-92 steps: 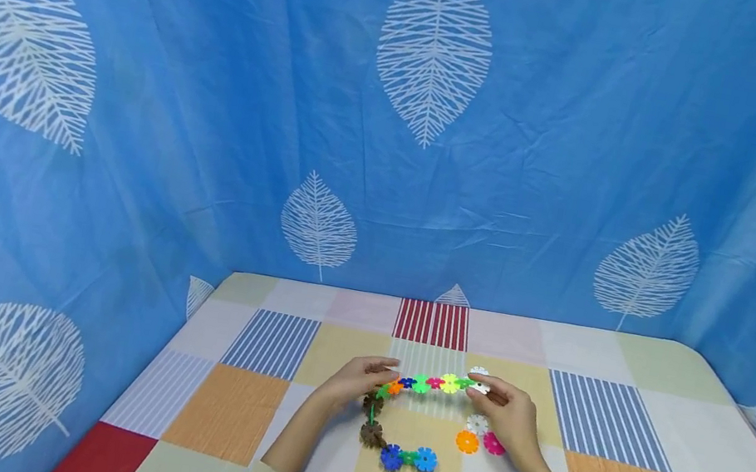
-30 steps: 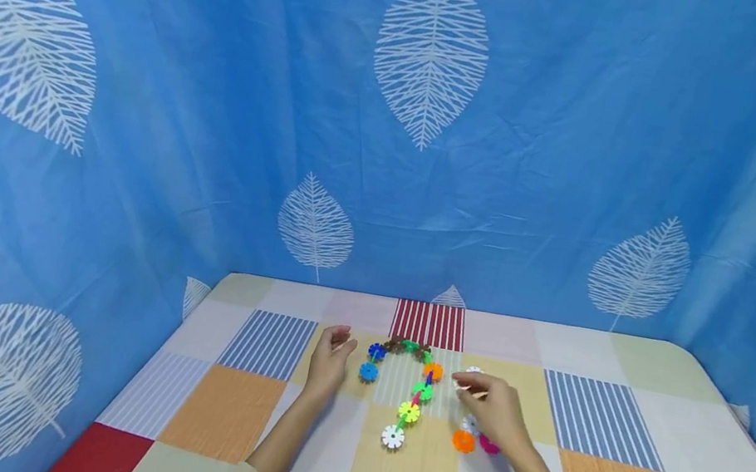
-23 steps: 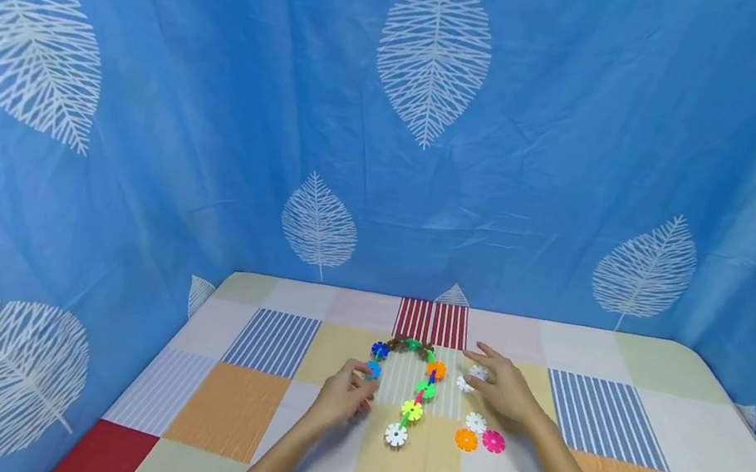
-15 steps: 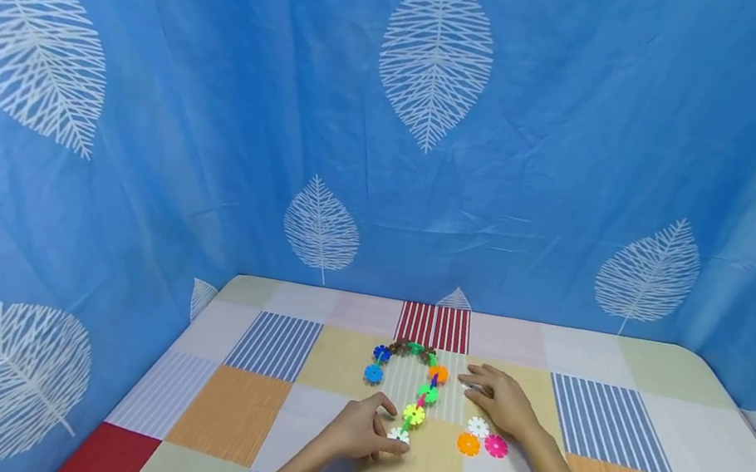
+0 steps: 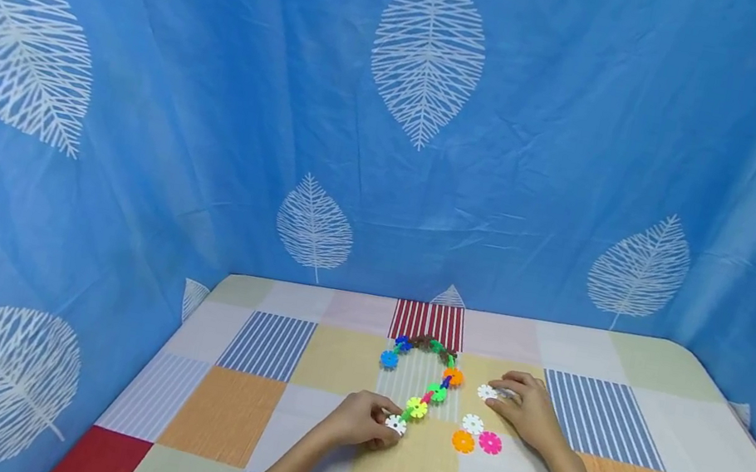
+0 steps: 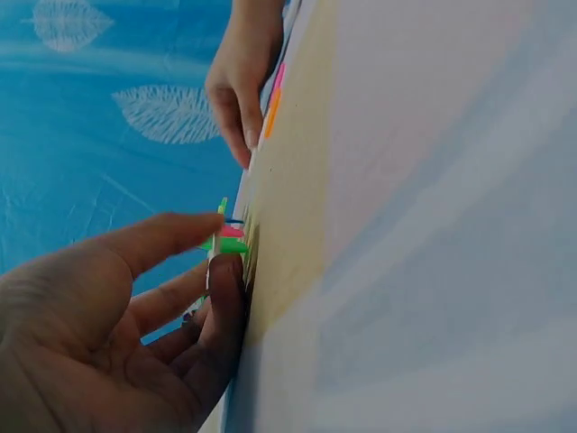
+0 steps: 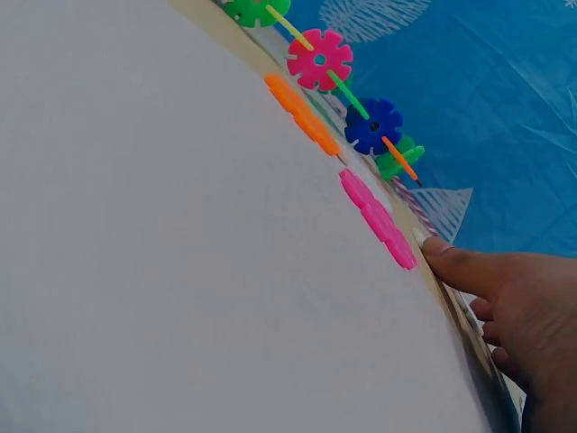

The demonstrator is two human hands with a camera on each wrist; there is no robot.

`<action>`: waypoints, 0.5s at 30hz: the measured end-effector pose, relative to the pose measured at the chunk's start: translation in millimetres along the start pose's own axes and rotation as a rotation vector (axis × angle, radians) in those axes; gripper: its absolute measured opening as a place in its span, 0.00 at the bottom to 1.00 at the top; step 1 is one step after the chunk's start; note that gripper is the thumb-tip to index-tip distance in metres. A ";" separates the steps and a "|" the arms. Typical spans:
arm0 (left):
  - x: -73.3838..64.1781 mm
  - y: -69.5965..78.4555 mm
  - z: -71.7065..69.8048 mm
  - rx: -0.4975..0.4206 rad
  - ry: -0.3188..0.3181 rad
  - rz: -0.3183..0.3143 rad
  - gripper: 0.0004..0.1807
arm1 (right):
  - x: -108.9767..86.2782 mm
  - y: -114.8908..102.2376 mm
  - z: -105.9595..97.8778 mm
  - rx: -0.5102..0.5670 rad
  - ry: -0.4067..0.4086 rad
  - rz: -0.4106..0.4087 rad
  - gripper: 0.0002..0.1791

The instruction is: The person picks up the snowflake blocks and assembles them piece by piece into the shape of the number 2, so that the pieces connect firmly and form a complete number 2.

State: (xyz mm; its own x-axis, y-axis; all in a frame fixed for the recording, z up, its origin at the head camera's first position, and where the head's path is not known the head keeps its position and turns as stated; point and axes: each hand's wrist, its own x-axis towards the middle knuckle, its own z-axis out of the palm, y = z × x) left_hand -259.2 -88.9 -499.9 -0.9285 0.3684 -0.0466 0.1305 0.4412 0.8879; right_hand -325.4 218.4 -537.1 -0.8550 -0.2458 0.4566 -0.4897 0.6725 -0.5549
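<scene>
A chain of joined flower-shaped plastic discs curves over the patterned cloth, with an orange disc (image 5: 453, 377), a yellow disc (image 5: 417, 407) and a light blue disc (image 5: 389, 359) at its far end. My left hand (image 5: 361, 420) pinches the white disc (image 5: 396, 425) at the chain's near end between thumb and finger; the left wrist view shows that disc edge-on. To the right, my right hand (image 5: 529, 413) holds a loose white disc (image 5: 487, 392) at its edge with thumb and fingertips, low over the cloth. In the right wrist view the thumb (image 7: 460, 266) covers most of it.
Between the hands lie three loose discs: white (image 5: 473, 425), orange (image 5: 463, 442) and pink (image 5: 490, 443). A checked cloth (image 5: 225, 416) covers the table. Blue curtains (image 5: 512, 167) with white leaf prints stand behind it and at both sides.
The chain has turned, its white end coming toward me. My left hand moved from the chain's blue end to that white disc and now pinches it. My right hand moved rightward with a loose white disc.
</scene>
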 end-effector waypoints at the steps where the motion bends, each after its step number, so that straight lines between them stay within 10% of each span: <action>1: -0.1 -0.7 -0.1 -0.042 -0.006 -0.017 0.17 | -0.1 0.1 0.2 -0.001 0.009 0.000 0.15; 8: -0.7 -4.2 1.8 -0.345 -0.063 -0.112 0.14 | -0.3 -9.9 -0.6 0.057 0.113 0.019 0.11; 15: -0.1 -8.3 4.6 -0.477 -0.076 -0.141 0.13 | -9.9 -47.5 14.6 0.369 0.037 -0.047 0.08</action>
State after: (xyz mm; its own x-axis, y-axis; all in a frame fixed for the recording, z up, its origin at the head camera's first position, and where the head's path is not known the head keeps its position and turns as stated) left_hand -258.6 -88.9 -509.4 -0.8955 0.3980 -0.1990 -0.1845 0.0748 0.9800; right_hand -296.2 178.7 -525.3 -0.8266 -0.2403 0.5089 -0.5627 0.3624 -0.7430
